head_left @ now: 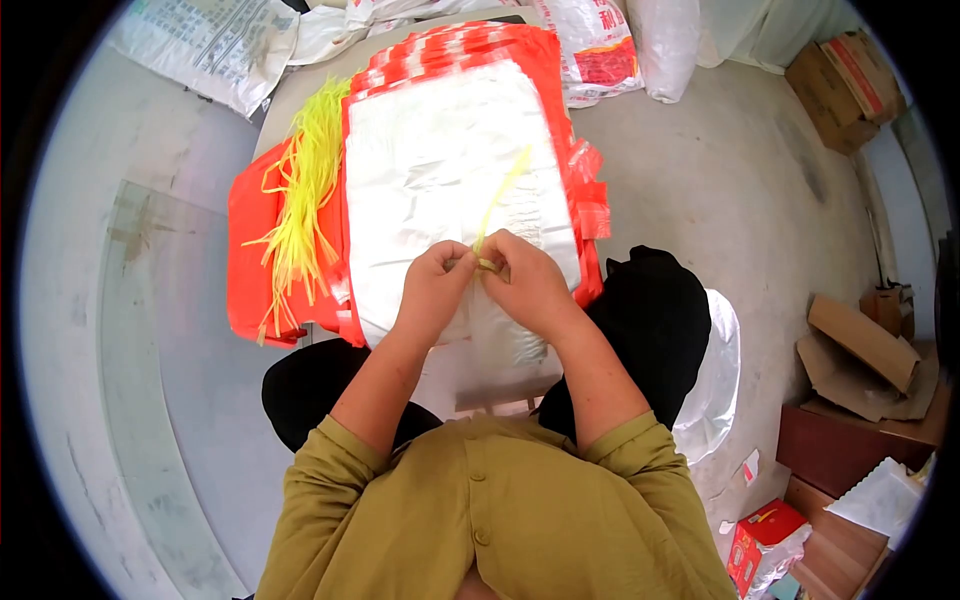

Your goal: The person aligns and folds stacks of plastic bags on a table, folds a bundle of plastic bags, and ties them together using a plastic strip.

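Both my hands meet over a stack of white plastic sheets (430, 160) with red edges. A thin yellow strip (504, 195) runs up and right from between them. My left hand (438, 285) has its thumb and forefinger closed at the strip's lower end. Beside it, my right hand (528, 280) pinches the same strip, its fingers curled. A small part of the strip shows as a loop or knot between the fingertips; its exact form is too small to tell. To the left of the white sheets lies a bundle of yellow strips (308, 190) on red bags (250, 260).
White sacks lie beyond the stack, one with red print (603, 60). Cardboard boxes (830, 95) stand at the upper right. Flattened cardboard (860, 350) and a red box (768, 535) are at the lower right. My knees (655, 320) flank the stack's near end.
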Demonstrator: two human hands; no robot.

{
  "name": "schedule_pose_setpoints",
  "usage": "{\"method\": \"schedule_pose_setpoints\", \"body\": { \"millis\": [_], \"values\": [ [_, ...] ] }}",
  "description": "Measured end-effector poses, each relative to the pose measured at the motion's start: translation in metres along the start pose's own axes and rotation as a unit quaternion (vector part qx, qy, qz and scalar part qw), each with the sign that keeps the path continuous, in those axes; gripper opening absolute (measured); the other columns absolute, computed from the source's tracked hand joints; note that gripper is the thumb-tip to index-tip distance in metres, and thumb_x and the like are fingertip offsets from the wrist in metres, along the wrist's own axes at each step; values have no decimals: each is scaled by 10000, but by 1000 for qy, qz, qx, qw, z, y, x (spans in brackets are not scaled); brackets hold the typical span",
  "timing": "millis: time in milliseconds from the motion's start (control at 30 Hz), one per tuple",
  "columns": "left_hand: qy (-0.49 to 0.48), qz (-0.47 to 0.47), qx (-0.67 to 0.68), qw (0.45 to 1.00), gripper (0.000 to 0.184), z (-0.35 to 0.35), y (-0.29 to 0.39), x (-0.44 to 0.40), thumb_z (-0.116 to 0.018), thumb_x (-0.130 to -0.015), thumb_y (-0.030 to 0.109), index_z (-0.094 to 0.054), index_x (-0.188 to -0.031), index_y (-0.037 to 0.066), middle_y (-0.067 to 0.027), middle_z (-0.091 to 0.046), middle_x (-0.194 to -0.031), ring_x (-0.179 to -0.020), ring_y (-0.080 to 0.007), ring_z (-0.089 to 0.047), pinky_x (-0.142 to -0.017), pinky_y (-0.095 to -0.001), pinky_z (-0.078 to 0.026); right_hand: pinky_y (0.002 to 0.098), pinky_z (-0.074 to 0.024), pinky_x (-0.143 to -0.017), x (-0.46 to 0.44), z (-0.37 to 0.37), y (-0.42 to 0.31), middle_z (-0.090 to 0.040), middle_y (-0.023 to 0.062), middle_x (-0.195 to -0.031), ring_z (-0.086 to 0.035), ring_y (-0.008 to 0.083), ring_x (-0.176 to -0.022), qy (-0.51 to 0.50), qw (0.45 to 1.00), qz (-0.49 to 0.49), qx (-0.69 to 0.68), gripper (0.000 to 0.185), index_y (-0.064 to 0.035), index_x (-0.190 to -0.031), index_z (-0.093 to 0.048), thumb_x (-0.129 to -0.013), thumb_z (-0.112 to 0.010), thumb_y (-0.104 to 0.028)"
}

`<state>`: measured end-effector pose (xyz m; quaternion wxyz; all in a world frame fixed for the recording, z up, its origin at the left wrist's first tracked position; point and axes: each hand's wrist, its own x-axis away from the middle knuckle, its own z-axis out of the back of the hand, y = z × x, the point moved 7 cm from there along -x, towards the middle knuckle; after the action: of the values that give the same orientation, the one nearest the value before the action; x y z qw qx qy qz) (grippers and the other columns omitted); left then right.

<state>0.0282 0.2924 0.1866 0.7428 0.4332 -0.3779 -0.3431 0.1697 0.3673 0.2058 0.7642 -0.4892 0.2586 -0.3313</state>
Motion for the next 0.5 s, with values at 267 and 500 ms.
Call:
{"method": "schedule_pose_setpoints", "body": {
  "millis": [267, 500],
  "values": [
    [9, -231, -285, 930, 151, -9, 29, 18, -666, -1018, 131, -667, -1078, -7, -46, -669, -853, -793, -138, -613, -728, -320, -506, 405, -556, -848, 3, 2, -7, -698, 109, -1027, -669, 321, -1000, 94, 976, 182, 69, 265, -53, -1113, -735, -878, -654, 39],
    [-22, -42, 1, 999, 115, -5, -6, 8, -653, -1035, 126, -661, -1031, 11, -18, -633, -794, -688, -94, -569, -624, -271, -463, 386, -560, -834, 2, 2, -4, -686, 121, -1043, -676, 314, -975, 93, 982, 154, 59, 203, -35, -1061, -737, -887, -662, 36]
  ]
}}
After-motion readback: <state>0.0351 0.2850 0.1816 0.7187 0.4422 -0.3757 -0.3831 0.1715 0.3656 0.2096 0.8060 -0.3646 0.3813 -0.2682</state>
